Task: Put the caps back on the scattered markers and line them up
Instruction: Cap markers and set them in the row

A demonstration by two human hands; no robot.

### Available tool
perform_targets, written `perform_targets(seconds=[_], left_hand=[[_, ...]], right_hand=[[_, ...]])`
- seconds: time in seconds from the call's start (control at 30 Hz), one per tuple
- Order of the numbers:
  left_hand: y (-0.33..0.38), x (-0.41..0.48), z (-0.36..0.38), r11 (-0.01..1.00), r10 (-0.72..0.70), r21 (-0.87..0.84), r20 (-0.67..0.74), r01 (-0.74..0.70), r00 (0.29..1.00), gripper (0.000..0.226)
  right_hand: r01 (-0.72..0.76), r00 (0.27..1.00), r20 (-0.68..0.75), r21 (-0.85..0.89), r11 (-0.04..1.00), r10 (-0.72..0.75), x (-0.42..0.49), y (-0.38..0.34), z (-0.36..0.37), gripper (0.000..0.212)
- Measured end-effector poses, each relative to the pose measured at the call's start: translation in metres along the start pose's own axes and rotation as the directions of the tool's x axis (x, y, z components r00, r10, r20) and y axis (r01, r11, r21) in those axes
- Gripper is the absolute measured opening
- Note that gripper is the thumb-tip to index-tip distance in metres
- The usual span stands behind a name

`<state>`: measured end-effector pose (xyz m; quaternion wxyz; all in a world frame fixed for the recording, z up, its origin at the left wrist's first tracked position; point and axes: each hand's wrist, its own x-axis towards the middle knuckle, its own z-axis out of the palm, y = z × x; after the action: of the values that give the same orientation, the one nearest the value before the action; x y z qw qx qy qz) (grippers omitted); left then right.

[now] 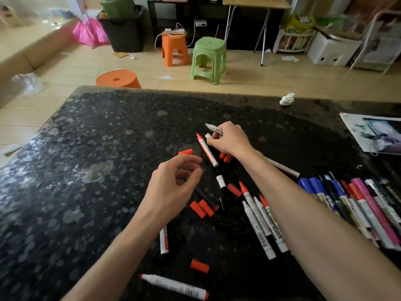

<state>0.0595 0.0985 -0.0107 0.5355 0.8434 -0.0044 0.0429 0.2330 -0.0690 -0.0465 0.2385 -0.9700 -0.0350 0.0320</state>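
On the black speckled table [108,148], my right hand [230,139] is closed around an uncapped white marker [213,128] whose tip points up and left. An uncapped red marker [207,149] lies just left of that hand. My left hand [175,183] hovers with curled fingers apart and nothing in it, just below a red cap [185,151]. More loose red caps [201,208] lie below the left hand and near the front [199,266]. Several uncapped markers [260,224] lie between my forearms. One lies at the front edge [173,286]. Capped markers [351,205] are lined up on the right.
A crumpled white tissue [286,99] sits at the table's far edge. A printed sheet [373,132] lies at the far right. Beyond the table stand a green stool [208,59] and orange stools [174,47], [119,79] on a wooden floor.
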Motion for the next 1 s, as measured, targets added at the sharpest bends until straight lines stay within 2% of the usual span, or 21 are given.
perform_targets(seconds=[0.13, 0.2, 0.27, 0.33, 0.5, 0.63, 0.7, 0.8, 0.9, 1.0], left_hand=[[-0.001, -0.001, 0.0, 0.994, -0.111, -0.008, 0.06, 0.112, 0.992, 0.022], [0.005, -0.007, 0.004, 0.987, -0.143, -0.053, 0.142, 0.151, 0.979, 0.024], [0.011, -0.015, 0.012, 0.981, -0.127, -0.118, 0.209, 0.154, 0.97, 0.016], [0.014, -0.024, 0.02, 0.978, -0.11, -0.14, 0.283, 0.154, 0.953, 0.013], [0.023, -0.044, 0.031, 0.985, -0.128, -0.048, 0.436, 0.165, 0.891, 0.013], [0.022, -0.047, 0.032, 0.959, -0.176, -0.137, 0.402, 0.249, 0.899, 0.011], [0.021, -0.046, 0.026, 0.941, -0.182, -0.204, 0.364, 0.269, 0.913, 0.011], [0.018, -0.043, 0.019, 0.927, -0.159, -0.27, 0.351, 0.262, 0.923, 0.013], [0.015, -0.042, 0.018, 0.92, -0.138, -0.297, 0.361, 0.254, 0.922, 0.014], [0.014, -0.041, 0.016, 0.921, -0.139, -0.299, 0.349, 0.25, 0.927, 0.014]], right_hand=[[0.13, 0.99, 0.015, 0.297, 0.946, -0.14, -0.063, 0.006, -0.02, 0.04], [0.181, 0.973, 0.045, 0.453, 0.873, -0.225, -0.107, 0.008, -0.03, 0.03], [0.201, 0.961, 0.059, 0.524, 0.828, -0.27, -0.15, 0.012, -0.041, 0.023], [0.17, 0.968, 0.069, 0.531, 0.83, -0.242, -0.187, 0.017, -0.048, 0.019], [0.116, 0.984, 0.052, 0.555, 0.824, -0.173, -0.244, 0.035, -0.053, 0.016], [0.115, 0.989, 0.038, 0.418, 0.901, -0.144, -0.239, 0.049, -0.051, 0.024], [0.152, 0.982, 0.055, 0.34, 0.928, -0.181, -0.234, 0.054, -0.051, 0.025], [0.219, 0.966, 0.078, 0.267, 0.938, -0.247, -0.237, 0.062, -0.055, 0.037], [0.227, 0.963, 0.086, 0.24, 0.944, -0.254, -0.239, 0.068, -0.061, 0.038], [0.24, 0.967, 0.013, 0.272, 0.932, -0.253, -0.237, 0.071, -0.062, 0.032]])
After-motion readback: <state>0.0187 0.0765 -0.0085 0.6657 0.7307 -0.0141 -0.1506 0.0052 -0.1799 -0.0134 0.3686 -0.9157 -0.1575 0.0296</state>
